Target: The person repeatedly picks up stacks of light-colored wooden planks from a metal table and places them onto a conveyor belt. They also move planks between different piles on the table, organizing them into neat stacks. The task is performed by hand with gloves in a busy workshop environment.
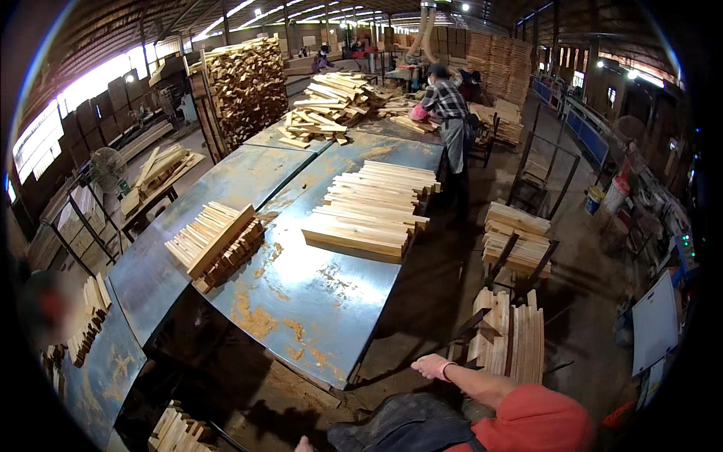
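Note:
My right hand [432, 367], in a pale pink glove, hangs in the air right of the metal table's near corner. Its fingers are loosely bent and somewhat apart, and nothing shows in it. Nearest to it is a stack of wooden strips [489, 331] on a rack at the right. Only a tip of my left hand [303, 444] shows at the lower edge; its other fingers are hidden. Ahead, the metal table [331, 294] carries a row of pale wooden strips [369, 203] and a smaller row of strips [215, 237] at the left, with sawdust around.
A co-worker [446, 105] in a checked shirt stands at the table's far end, beside a loose heap of wood pieces [324, 109]. Further strips lie on a rack [520, 226] at the right. Another stack of strips [181, 429] is at the lower left.

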Demonstrator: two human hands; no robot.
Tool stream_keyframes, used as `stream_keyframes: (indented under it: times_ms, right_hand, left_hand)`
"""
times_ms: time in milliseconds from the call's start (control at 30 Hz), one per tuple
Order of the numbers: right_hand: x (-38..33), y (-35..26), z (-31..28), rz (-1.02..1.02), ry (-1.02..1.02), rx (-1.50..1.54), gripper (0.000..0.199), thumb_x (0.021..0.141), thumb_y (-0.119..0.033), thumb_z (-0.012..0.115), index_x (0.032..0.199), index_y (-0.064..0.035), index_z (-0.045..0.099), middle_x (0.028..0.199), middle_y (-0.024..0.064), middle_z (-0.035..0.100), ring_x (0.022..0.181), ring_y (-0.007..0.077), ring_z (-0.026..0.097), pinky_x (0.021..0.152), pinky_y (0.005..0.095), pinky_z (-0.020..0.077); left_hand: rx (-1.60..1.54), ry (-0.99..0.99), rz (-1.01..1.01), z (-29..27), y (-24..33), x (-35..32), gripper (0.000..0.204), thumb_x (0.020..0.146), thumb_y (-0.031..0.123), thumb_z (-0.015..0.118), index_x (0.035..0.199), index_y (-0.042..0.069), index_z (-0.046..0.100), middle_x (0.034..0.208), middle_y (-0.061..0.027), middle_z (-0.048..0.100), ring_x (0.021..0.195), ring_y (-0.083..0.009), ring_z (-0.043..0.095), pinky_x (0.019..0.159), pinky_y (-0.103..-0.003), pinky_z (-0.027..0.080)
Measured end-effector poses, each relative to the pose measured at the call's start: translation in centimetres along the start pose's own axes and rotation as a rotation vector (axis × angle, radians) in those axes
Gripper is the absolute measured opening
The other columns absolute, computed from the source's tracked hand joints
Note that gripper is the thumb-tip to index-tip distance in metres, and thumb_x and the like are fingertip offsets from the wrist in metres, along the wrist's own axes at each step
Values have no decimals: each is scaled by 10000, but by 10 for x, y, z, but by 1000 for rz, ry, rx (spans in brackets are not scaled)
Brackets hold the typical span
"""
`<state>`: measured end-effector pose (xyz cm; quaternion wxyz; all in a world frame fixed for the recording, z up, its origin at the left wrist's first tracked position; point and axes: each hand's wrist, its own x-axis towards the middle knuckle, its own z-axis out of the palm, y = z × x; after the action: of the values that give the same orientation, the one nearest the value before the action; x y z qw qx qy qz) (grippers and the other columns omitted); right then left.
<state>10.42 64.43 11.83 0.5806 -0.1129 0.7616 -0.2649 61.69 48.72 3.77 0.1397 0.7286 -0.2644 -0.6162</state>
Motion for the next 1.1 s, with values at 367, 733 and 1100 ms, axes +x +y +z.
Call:
stream_keyframes:
  times_ms: [367,733,1100]
  right_hand:
    - [97,-101,-91,-511,162,-1234,118,939,-187,709,1017,-101,688,819,153,724,746,342,743,650,457,591]
    - [250,-370,-336,-343,818,-108,883,893,-443,721,1631,-56,427,1562,293,534,1455,442,502,1192,480,436]
    - [464,-479,-530,-381,908,-253,976,907,-438,761,1698,-86,309,1716,222,370,1547,396,409,1268,435,367]
  left_hand:
    - [-514,-441,80,133,172,26,398,1097,212,562,747,162,378,640,26,290,524,-129,249,498,-344,250]
    - [-418,-229,42,315,258,70,322,1044,136,640,763,132,484,720,22,420,577,-107,377,535,-284,286]
    - [367,-189,292,515,406,65,414,998,249,705,1279,-55,701,1075,-86,726,950,-176,654,860,-339,529]
